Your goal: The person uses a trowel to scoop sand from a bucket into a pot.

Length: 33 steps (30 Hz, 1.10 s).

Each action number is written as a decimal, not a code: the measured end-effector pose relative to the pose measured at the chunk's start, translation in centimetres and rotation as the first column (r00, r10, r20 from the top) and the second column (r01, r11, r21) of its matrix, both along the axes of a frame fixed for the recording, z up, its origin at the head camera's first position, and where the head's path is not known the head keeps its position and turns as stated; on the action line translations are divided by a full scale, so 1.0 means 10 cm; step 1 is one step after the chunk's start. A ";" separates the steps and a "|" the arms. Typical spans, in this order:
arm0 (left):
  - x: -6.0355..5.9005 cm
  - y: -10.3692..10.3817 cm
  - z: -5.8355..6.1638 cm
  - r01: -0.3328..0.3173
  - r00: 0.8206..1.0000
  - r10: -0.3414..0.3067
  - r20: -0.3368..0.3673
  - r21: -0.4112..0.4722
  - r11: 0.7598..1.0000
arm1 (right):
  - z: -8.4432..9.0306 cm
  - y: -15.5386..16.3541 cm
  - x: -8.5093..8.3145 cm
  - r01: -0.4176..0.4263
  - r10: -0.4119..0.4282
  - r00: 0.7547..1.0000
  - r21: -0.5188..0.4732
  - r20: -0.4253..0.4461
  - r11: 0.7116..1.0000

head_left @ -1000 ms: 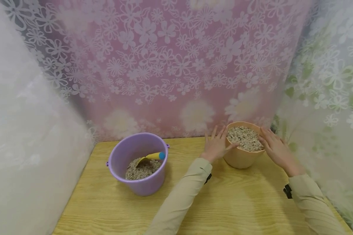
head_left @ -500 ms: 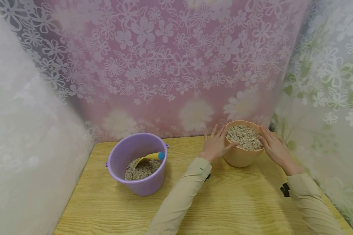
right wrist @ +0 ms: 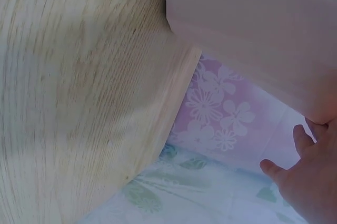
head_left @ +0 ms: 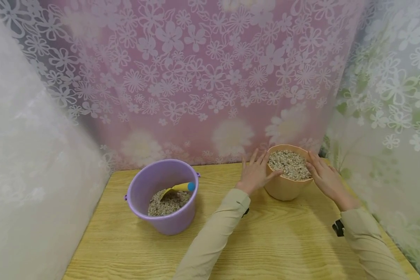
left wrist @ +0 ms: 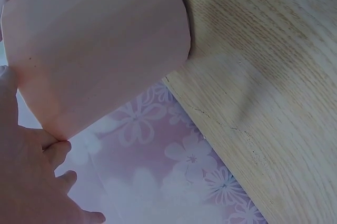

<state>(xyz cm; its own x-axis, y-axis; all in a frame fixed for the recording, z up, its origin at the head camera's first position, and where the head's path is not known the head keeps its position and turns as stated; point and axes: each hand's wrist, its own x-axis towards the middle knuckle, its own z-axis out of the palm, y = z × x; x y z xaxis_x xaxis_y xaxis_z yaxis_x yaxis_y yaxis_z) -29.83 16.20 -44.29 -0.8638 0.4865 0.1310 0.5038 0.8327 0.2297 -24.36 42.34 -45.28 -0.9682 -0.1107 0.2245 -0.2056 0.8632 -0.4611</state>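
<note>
- Over the last second almost nothing has shifted: the peach-coloured plastic pot (head_left: 286, 182) filled to the brim with pale gravel (head_left: 289, 164) stands where it stood, at the far right of the light wooden table (head_left: 266, 241), close to the pink flowered curtain (head_left: 203, 77).
- The left hand (head_left: 256, 174) still lies flat against the pot's left wall, fingers straight and spread, the thumb reaching over the rim onto the gravel.
- The right hand (head_left: 326, 179) still cups the right wall, fingers straight along the rim; neither hand curls round the pot.
- The wrist views show the pot's base (left wrist: 100, 50) resting on the table, not lifted.
- Judged from this, the pot is being steadied rather than carried.
- The lilac plastic bucket (head_left: 162, 194), well to the left, keeps its gravel and the yellow scoop with a blue tip (head_left: 178, 188).
</note>
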 end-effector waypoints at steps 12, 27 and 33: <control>0.06 -0.08 0.02 0.001 1.000 -0.001 -0.018 -0.002 1.000 | -0.04 -0.06 0.03 0.000 -0.001 1.000 -0.037 -0.029 0.999; 0.14 -0.20 0.02 0.013 0.999 -0.015 -0.037 -0.050 0.999 | -0.04 -0.21 0.14 -0.020 0.016 0.998 -0.066 -0.059 0.998; 0.20 -0.27 0.02 0.002 0.999 -0.004 -0.047 -0.041 0.999 | -0.06 -0.28 0.14 -0.015 0.011 0.999 -0.074 -0.042 0.997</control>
